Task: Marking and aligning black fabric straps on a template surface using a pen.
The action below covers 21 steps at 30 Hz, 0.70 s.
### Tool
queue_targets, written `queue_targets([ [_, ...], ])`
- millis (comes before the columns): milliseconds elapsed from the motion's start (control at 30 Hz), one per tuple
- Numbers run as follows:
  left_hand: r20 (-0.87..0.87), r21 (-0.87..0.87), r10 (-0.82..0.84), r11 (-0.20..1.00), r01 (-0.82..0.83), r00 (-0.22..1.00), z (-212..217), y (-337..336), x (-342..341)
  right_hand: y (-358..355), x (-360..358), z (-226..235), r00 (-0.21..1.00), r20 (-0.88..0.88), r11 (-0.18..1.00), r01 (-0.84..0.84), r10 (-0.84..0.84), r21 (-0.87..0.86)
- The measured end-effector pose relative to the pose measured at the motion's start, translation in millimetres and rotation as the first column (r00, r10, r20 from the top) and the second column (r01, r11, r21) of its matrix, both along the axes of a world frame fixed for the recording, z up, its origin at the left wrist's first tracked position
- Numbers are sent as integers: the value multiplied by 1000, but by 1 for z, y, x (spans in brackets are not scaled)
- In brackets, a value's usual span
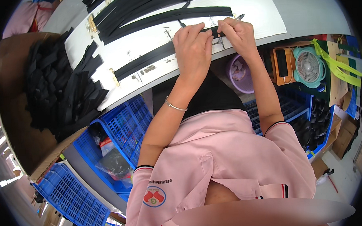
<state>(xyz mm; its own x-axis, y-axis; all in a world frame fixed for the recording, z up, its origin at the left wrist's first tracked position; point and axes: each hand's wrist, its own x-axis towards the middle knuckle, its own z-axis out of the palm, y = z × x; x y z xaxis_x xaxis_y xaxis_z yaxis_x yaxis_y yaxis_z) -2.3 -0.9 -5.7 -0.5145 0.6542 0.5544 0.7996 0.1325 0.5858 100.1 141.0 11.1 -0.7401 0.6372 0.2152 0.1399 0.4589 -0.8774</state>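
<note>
A black fabric strip (pixel 145 61) lies along the near edge of the white board (pixel 261 10). My left hand (pixel 192 47) is closed over its right part, fingers bent and pressing down. Close to the right end of the strip, my right hand (pixel 238 35) is closed in a pinch. A slim dark pen (pixel 240 17) sticks out of that hand beyond the knuckles. Its lower end is hidden by my fingers. Farther back, several more black strips (pixel 164 22) lie side by side. A small dark tip (pixel 182 23) shows just past my left fingers; I cannot tell its kind.
At the left, a cardboard box (pixel 15 105) holds a heap of black strips (pixel 57 86). Blue crates (pixel 73 196) stand below the table. Under its right side are a purple bin (pixel 242 87), a teal fan (pixel 309 67) and a phone (pixel 282 62). Small brass-coloured fittings (pixel 114 76) sit on the board.
</note>
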Motion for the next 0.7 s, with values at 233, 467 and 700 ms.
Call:
queue_targets([
  [233,-10,-128,30,991,-31,1000,12,-25,6,-1,4,2,996,27,988,93,-90,-122],
  [467,-32,-250,-4,968,-4,999,12,-36,-12,6,10,-19,935,-206,938,232,-288,-257],
  [700,-21,-169,14,985,-17,1000,1,-10,-59,-1,-5,-12,947,-203,956,206,-248,-207],
])
